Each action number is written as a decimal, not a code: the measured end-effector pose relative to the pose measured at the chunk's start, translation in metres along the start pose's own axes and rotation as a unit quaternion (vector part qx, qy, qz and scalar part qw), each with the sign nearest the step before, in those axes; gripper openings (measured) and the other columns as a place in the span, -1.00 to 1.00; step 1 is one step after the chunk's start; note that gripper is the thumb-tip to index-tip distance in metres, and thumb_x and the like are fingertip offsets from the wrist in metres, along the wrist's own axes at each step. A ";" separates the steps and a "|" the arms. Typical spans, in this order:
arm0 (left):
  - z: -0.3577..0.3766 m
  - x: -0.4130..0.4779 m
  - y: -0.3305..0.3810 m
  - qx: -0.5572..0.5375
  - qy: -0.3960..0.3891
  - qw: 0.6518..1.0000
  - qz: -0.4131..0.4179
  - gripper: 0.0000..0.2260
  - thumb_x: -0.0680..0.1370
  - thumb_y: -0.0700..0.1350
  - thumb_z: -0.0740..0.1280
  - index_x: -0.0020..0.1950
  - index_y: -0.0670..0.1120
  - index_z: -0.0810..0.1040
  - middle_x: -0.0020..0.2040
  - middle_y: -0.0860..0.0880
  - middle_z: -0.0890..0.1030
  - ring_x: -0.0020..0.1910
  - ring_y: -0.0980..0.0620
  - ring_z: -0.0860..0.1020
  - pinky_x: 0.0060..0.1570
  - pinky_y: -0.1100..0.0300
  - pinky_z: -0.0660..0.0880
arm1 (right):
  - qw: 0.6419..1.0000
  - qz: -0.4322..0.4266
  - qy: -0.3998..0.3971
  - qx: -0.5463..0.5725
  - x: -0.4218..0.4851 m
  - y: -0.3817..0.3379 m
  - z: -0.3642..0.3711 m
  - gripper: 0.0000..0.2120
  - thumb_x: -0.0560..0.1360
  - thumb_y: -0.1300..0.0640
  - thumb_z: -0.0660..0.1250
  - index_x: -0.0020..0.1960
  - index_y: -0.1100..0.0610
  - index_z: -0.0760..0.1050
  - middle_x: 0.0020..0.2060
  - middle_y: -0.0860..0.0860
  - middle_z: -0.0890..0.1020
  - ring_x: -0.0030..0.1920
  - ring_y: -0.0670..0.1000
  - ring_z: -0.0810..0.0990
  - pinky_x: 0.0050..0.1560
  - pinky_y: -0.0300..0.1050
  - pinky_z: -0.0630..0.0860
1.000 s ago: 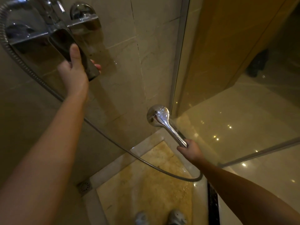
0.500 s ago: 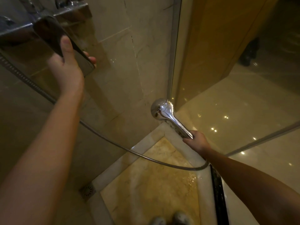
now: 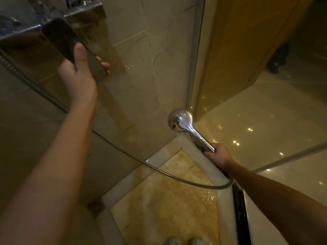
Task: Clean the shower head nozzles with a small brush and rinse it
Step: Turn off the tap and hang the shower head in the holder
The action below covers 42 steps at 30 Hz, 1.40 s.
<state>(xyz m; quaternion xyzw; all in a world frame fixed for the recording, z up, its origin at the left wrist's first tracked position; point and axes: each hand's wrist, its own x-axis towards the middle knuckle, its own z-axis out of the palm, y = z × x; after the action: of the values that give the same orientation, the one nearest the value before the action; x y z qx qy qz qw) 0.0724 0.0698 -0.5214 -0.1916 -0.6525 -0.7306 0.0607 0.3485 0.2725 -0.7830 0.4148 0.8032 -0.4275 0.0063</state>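
chrome shower head [image 3: 178, 120] sits low at the centre right, close to the corner where the tiled wall meets the glass panel [image 3: 265, 85], its shiny back up and the nozzle face turned away from the camera. the right hand [image 3: 218, 154] has its fingers wrapped tight round the handle, and the hose [image 3: 123, 151] loops from under that hand across to the upper left. the left hand [image 3: 77, 75] is up at the far left, thumb pressed on top and fingertips curled round the flat mixer lever [image 3: 70, 46]. no brush shows anywhere, so the scrubbing looks finished or set aside; i judge this to be the rinse step. the near shower floor [image 3: 159, 209] glistens wet, but i cannot tell whether water is coming from the head now. what is left is probably rinsing the nozzles, shutting the tap and hanging the head back.
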 end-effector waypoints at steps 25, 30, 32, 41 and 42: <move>0.007 -0.018 0.010 0.015 0.036 0.999 -0.007 -0.89 0.62 -0.04 0.14 -0.08 -0.01 0.37 -0.17 -0.05 0.58 -0.28 0.12 0.64 -0.15 0.14 0.61 | 0.999 -0.034 0.005 -0.002 0.002 -0.021 0.007 -0.92 0.36 0.14 0.41 -0.27 0.10 0.52 -0.40 0.03 0.55 -0.38 0.02 0.51 -0.38 -0.18 0.37; 0.003 -0.022 0.010 0.013 0.014 0.999 -0.025 -0.93 0.61 -0.05 0.14 -0.02 0.01 0.38 -0.09 0.02 0.58 -0.16 0.14 0.65 -0.05 0.20 0.59 | 0.999 -0.034 0.007 -0.009 0.007 -0.019 0.007 -0.89 0.36 0.15 0.42 -0.25 0.18 0.54 -0.40 0.04 0.54 -0.38 0.00 0.49 -0.39 -0.19 0.36; 0.001 -0.021 0.007 0.019 0.005 0.999 -0.027 -0.94 0.61 -0.05 0.15 -0.01 0.01 0.39 -0.08 0.01 0.60 -0.11 0.10 0.65 0.02 0.14 0.59 | 0.999 -0.034 0.005 -0.005 0.008 -0.019 0.007 -0.89 0.35 0.14 0.42 -0.30 0.09 0.50 -0.42 0.00 0.53 -0.40 -0.04 0.48 -0.41 -0.21 0.36; -0.009 -0.008 -0.009 0.085 -0.014 0.996 -0.017 -0.91 0.57 -0.01 0.22 -0.10 0.02 0.37 -0.02 -0.08 0.58 0.00 -0.06 0.65 0.11 -0.06 0.55 | 1.000 -0.027 -0.002 0.001 0.008 -0.017 0.005 -0.82 0.34 0.15 0.42 -0.36 0.06 0.44 -0.46 -0.02 0.50 -0.42 -0.03 0.46 -0.41 -0.18 0.37; -0.010 -0.007 -0.009 0.093 -0.015 0.995 -0.019 -0.89 0.56 0.02 0.22 -0.11 0.02 0.36 0.01 -0.12 0.57 0.03 -0.10 0.64 0.11 -0.08 0.55 | 1.000 -0.026 0.000 0.001 0.006 -0.015 0.004 -0.84 0.34 0.15 0.42 -0.34 0.06 0.45 -0.44 -0.01 0.51 -0.41 -0.02 0.48 -0.41 -0.18 0.38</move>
<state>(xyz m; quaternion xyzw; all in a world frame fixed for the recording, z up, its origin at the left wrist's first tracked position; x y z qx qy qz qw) 0.0733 0.0601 -0.5333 -0.1832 -0.7223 -0.6646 0.0545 0.3328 0.2694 -0.7781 0.3937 0.8131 -0.4288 -0.0053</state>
